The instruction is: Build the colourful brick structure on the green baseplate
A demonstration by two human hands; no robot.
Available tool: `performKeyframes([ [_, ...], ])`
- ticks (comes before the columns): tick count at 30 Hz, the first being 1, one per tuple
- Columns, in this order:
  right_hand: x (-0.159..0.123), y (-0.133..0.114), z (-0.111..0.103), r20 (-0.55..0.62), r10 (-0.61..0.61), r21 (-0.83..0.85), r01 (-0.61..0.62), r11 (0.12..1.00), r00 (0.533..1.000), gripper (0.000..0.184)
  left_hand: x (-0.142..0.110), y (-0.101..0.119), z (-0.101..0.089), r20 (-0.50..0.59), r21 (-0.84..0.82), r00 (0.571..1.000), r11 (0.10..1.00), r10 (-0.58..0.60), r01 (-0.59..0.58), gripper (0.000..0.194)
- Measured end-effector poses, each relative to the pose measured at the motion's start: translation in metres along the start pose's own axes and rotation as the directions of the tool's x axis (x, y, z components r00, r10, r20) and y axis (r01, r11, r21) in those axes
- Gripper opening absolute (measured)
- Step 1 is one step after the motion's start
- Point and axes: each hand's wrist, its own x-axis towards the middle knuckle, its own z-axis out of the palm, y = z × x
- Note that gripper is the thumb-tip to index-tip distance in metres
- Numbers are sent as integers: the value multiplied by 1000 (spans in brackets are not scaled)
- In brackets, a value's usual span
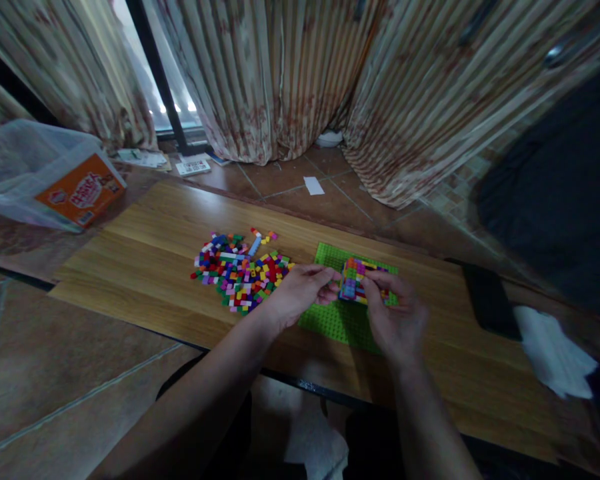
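A green studded baseplate [330, 323] lies on the wooden table. On its upper part sits a low build of multicoloured toy bricks [351, 283]. My right hand [397, 310] is closed at the build's right side, thumb and fingers gripping it and hiding part of it. At the build's left edge is my left hand [307, 290], its fingers pinched together; whether a small brick is between them I cannot make out. Left of the baseplate spreads a pile of loose toy bricks [245, 273] in many colours, partly close to my left wrist.
The long wooden table [145, 267] runs across the view. A clear plastic bin [25, 160] with an orange label stands at the far left. To the right are a black flat object [490, 300] and white crumpled paper [555, 350]. Patterned curtains [300, 80] hang behind.
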Motion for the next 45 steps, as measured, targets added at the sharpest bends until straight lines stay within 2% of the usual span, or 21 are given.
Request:
performKeyframes([
  [4,-6,-11,3,84,-154,-10,155,988,984,16,-3,2,2,30,-74,999,996,-41,44,17],
  [8,-8,-20,6,171,-261,14,262,965,950,14,-2,1,3,-1,-128,1000,991,-30,30,18],
  [17,-8,-16,8,236,-269,-23,282,959,934,18,0,-3,0,69,-178,997,984,-18,30,10],
  [22,-9,-16,9,228,-278,-24,291,957,933,16,1,-6,-1,71,-199,997,980,-7,21,8],
  [25,-8,-15,8,230,-271,-6,280,960,935,14,0,-5,-1,87,-192,996,981,2,15,11],
  [28,-4,-11,4,203,-237,11,240,971,950,12,-1,-3,-1,85,-118,996,993,16,-6,12],
  [32,6,5,-8,56,-115,19,114,993,992,11,0,0,-2,13,55,999,998,34,-35,9],
  [34,10,14,-14,27,-35,21,34,999,999,13,2,0,-2,-33,108,998,993,52,-48,10],
  [38,12,28,-19,104,56,14,-58,998,993,16,5,-2,-2,-50,158,997,986,55,-46,12],
  [41,11,33,-17,152,62,9,-64,998,986,17,5,-4,-1,-23,187,999,982,42,-37,11],
  [45,10,37,-12,143,52,0,-52,999,988,19,5,-7,-1,27,224,998,973,51,-55,13],
])
